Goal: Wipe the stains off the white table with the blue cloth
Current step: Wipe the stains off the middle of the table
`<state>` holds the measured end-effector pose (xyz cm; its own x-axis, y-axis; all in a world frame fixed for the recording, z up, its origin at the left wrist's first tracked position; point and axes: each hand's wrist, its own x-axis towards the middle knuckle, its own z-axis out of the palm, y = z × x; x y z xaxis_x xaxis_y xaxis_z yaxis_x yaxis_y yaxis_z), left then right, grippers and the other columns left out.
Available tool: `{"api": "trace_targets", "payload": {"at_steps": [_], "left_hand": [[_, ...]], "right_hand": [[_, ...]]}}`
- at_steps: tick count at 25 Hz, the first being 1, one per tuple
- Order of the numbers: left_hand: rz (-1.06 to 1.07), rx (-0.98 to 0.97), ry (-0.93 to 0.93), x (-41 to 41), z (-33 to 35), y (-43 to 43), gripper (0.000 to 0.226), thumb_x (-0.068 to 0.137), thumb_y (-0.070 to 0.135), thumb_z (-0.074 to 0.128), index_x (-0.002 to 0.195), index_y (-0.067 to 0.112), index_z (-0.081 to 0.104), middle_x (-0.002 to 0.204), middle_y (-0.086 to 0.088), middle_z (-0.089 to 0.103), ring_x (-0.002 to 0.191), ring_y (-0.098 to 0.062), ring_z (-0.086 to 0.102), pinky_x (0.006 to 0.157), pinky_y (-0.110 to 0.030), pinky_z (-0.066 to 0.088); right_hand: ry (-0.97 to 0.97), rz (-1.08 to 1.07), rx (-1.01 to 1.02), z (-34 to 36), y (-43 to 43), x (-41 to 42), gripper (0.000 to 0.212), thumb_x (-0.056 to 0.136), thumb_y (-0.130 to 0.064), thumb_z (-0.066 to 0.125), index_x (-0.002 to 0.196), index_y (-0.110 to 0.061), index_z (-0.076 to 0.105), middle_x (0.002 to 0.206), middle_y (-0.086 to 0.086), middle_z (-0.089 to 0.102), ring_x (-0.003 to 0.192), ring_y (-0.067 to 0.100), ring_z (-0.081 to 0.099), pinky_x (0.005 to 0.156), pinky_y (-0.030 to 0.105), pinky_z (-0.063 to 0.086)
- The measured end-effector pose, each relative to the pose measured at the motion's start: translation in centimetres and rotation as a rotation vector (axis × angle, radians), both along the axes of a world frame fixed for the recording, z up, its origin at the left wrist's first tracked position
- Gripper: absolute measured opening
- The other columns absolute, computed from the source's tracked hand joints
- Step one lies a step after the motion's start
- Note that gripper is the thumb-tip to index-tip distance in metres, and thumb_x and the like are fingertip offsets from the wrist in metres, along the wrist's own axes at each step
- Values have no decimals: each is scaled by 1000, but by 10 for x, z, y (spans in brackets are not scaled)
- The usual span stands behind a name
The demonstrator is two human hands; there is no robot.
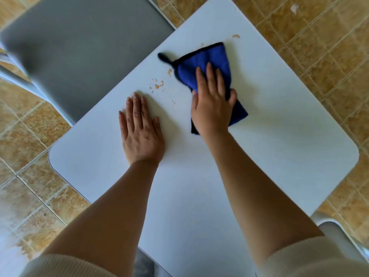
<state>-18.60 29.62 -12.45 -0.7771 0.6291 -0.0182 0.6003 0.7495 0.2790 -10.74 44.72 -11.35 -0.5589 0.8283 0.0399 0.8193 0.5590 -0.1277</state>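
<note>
A: Where was the blue cloth (207,70) relative to your hands?

B: It lay on the white table (279,126), under your right hand (211,108). Your fingers were stretched nearly flat over it toward 12 o'clock, and your thumb curled round its edge at 3 o'clock, so you pressed and lightly gripped it. Its black loop stuck out toward 10 o'clock.

A: And your other hand?

B: Your left hand (140,128) lay flat and open on the bare tabletop, palm down, holding nothing, at about 9 o'clock from the cloth and apart from it.

A: The stains?

B: A cluster of tan stains (159,85) sat between your two hands' fingertips, at 8 o'clock from the cloth's far half. One drop (169,71) lay just beside the cloth's edge. Another spot (236,36) sat beyond the cloth's far corner, at 1 o'clock.

A: Any writing?

B: None that you could read.

A: What stood around?

B: A grey chair seat (83,47) at 10 o'clock, touching the table's edge, and a tiled floor (319,47) all round. Nothing lay between the cloth and the stains.
</note>
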Motion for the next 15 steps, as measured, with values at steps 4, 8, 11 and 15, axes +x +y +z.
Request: {"api": "trace_targets", "payload": {"at_steps": [4, 8, 11, 15], "left_hand": [[-1, -3, -2, 0, 1, 1, 57, 102, 31, 23, 153, 8, 15, 161, -7, 15, 149, -20, 9, 121, -39, 4], [-4, -4, -4, 0, 1, 0, 57, 102, 31, 23, 154, 8, 14, 161, -6, 13, 149, -19, 7, 121, -39, 2], [-1, -6, 1, -1, 0, 1, 57, 102, 31, 23, 154, 8, 15, 161, -6, 14, 149, -20, 8, 121, -39, 3], [-1, -6, 6, -1, -1, 1, 57, 102, 31, 23, 154, 8, 17, 161, -6, 15, 149, -20, 10, 121, -40, 6]], "right_hand": [[-31, 66, 27, 2, -32, 63, 47, 102, -36, 40, 149, -28, 42, 157, -4, 38, 143, 16, 37, 98, 43, 35], [-92, -234, 18, 4, 0, 110, 51, 100, -38, 40, 150, -27, 39, 159, 0, 35, 144, 19, 36, 100, 48, 36], [-73, -363, -57, 8, 56, 84, 53, 102, -37, 38, 153, -25, 33, 162, 0, 28, 147, 20, 27, 104, 53, 31], [-78, -309, -143, 13, 112, 12, 54, 105, -36, 34, 156, -27, 21, 165, -4, 14, 151, 18, 13, 112, 55, 21]]}}
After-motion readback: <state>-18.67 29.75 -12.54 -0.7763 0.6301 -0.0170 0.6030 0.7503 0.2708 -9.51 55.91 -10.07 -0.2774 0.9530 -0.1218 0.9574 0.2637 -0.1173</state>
